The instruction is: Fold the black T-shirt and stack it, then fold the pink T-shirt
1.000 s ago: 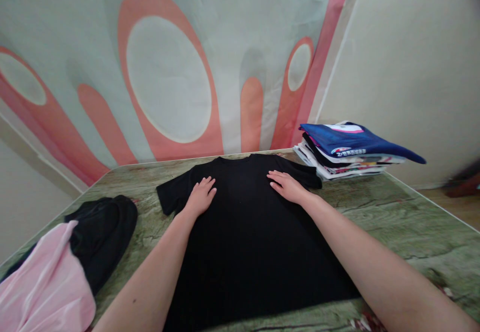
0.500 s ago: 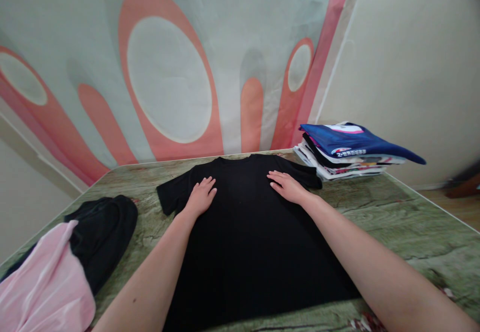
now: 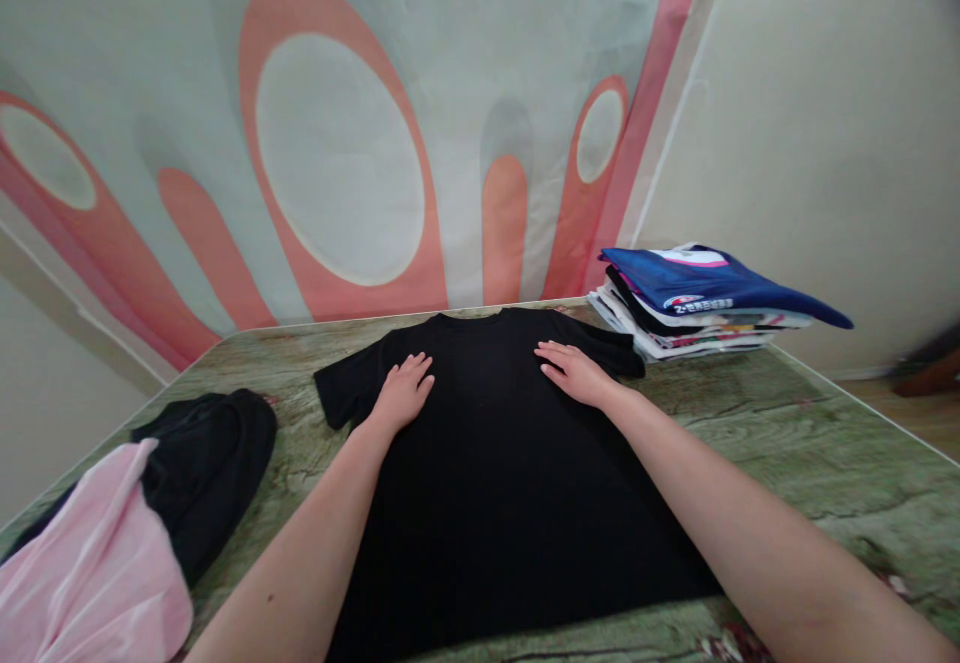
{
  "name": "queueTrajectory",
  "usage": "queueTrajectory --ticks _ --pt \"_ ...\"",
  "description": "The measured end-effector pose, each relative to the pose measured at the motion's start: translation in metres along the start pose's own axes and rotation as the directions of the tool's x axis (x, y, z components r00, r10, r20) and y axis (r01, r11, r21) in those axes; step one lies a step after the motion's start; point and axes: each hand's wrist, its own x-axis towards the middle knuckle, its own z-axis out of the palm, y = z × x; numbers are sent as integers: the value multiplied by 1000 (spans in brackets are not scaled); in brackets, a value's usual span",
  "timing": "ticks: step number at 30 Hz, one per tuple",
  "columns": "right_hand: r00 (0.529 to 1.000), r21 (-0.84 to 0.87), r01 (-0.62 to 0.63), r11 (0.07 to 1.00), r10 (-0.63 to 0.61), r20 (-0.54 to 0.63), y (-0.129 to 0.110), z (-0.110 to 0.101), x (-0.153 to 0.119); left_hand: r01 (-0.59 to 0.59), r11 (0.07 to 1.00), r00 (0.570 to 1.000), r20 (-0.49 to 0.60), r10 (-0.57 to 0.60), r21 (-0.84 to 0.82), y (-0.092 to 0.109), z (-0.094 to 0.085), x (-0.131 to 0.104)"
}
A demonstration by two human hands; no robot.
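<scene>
Seeing pink cloth (image 3: 97, 563) first, crumpled by the left edge of the desk (image 3: 750, 433), against a dark garment (image 3: 214, 473) just beyond. Next, resting the left hand (image 3: 403, 393) palm-down on the black T-shirt (image 3: 487, 503), near the sleeve on that side, with fingers extended, released and grasping nothing.

Between the hands, can see the T-shirt spread flat across the middle of the desk, with collar close to the far edge and hem toward the near side. Likely to handle as light, soft and limp, neither fragile nor very slippery; prone to creasing if dragged from one point. Best taken hold of at both shoulder seams, or at both hem corners, pinching evenly.

Farther right, resting the right hand (image 3: 576, 373) palm-down near the other sleeve, likewise released, with fingers close together. Toward the far right corner, can see a stack of folded clothes (image 3: 675, 345) with a blue garment (image 3: 742, 288) on top, jutting out to the right. Cannot tell whether touching the sleeve or just beside.
</scene>
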Motion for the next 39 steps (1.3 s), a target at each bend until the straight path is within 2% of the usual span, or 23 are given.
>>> queueTrajectory --ticks 15,19,22,26,32,36,39 --pt "1000 -10 0 1000 0 -5 0 0 0 4 1000 1000 0 -4 5 2 -3 -1" --pt "1000 -6 -9 1000 9 -1 -2 -2 0 18 999 1000 -1 -18 47 4 0 -2" --pt "1000 -5 -10 1000 10 -3 -4 -3 0 72 991 997 -36 -68 113 6 6 1" --pt "1000 2 -15 1000 15 1 -5 -3 -1 138 976 990 -39 -134 169 5 9 22" --pt "1000 13 -21 1000 21 -8 -8 -4 0 125 979 991 16 -130 162 -10 4 73" --pt "1000 5 -23 1000 23 0 -7 -5 1 245 957 969 -20 -245 157 -18 1 95" --pt "1000 -16 -30 999 30 10 -8 -7 1 334 930 943 -71 -326 155 -13 1 100"
